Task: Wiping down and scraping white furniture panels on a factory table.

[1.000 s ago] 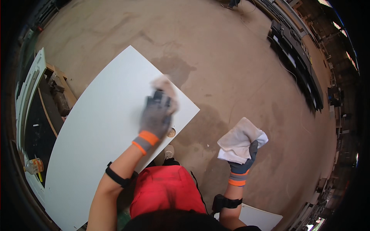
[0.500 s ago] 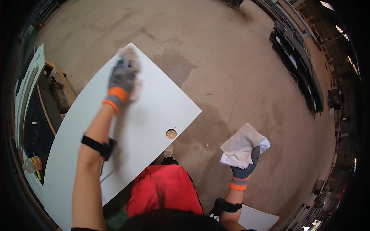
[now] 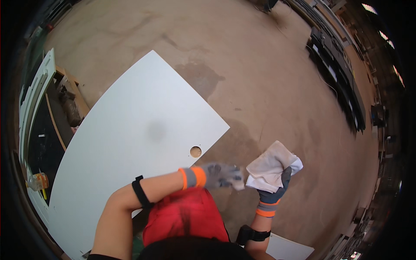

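My left hand (image 3: 223, 175), in a grey glove with an orange cuff, is in front of my lap, past the near edge of the white panel (image 3: 130, 112). Its fingers are blurred and curled round a crumpled pale cloth (image 3: 238, 185), of which only a bit shows. To the right, over the floor, my right hand (image 3: 277, 188) in a matching glove grips a folded white cloth (image 3: 273, 162) with beige stains. The two hands are apart. A round hole (image 3: 196, 151) lies near the panel's right corner, and a faint grey patch shows on its surface.
At the left, a clear bottle (image 3: 38, 181) with an orange label lies by a yellow tool (image 3: 44, 194) on dark boards. Long black pieces (image 3: 338, 78) are stacked at the far right. Another white panel (image 3: 288, 248) lies low at the right.
My left hand has come off the far part of the panel, moving toward me and right, near the folded cloth. My right hand has hardly moved.
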Available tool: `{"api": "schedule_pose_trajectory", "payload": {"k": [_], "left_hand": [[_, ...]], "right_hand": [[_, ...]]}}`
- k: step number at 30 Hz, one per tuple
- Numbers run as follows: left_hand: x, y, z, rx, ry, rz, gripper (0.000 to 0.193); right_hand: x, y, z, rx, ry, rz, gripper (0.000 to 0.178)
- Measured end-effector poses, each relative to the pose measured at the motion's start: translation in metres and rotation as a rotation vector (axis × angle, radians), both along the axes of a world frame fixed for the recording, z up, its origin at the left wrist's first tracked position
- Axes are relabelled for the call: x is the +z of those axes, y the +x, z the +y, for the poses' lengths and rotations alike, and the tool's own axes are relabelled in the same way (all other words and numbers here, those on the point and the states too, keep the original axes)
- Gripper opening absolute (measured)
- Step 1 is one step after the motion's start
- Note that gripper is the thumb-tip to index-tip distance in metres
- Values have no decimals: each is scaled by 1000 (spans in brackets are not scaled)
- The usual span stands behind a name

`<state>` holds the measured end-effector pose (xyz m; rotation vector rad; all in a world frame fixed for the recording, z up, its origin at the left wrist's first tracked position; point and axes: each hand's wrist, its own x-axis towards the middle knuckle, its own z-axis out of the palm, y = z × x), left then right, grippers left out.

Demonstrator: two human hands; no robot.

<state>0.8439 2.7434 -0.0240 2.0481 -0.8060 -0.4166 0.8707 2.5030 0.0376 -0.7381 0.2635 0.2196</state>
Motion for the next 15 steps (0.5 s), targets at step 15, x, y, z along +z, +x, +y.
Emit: {"api": "schedule_pose_trajectory", "payload": {"k": [15], "left_hand": [[51,-352,103,1499,788,-63,44]], "right_hand": [[18,68,111,561,172,-46,59]]}}
